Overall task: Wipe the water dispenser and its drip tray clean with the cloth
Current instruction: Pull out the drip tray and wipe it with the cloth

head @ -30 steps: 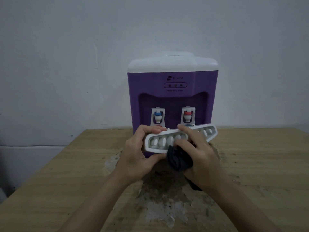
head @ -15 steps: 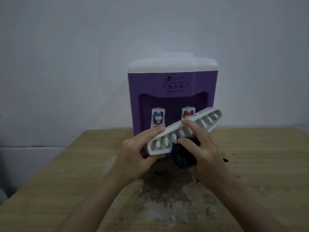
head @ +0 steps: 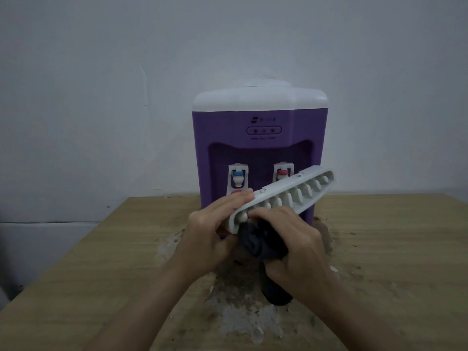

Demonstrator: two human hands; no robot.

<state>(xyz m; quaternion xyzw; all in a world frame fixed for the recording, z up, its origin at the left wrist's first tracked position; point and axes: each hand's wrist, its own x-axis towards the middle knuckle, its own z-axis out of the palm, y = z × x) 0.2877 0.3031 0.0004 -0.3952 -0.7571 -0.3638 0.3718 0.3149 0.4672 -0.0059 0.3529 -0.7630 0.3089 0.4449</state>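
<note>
Setting: pale bare wall behind a wooden table (head: 76,262) whose top is worn and stained in the middle.
Dispenser: purple water dispenser (head: 259,148) with a white cap stands upright at the table's far edge; its blue and red taps face the camera.
Drip tray: white drip tray (head: 286,196) is off the machine, held in the air in front of it, slotted face toward the camera.
Tray axis: long axis runs from low left, at the hands, up to the right; the far end sits free beside the red tap.
Left hand: left hand (head: 210,234) grips the tray's lower-left end, fingers along the top edge, thumb underneath.
Right hand: right hand (head: 296,252) is curled round the dark cloth (head: 260,243), pressing it against the tray's lower edge near that same end.
Cloth tail: seems to hang down below the wrist, though the light is dim.
Next stroke: probably up and right along the tray, away from the gripping hand.
</note>
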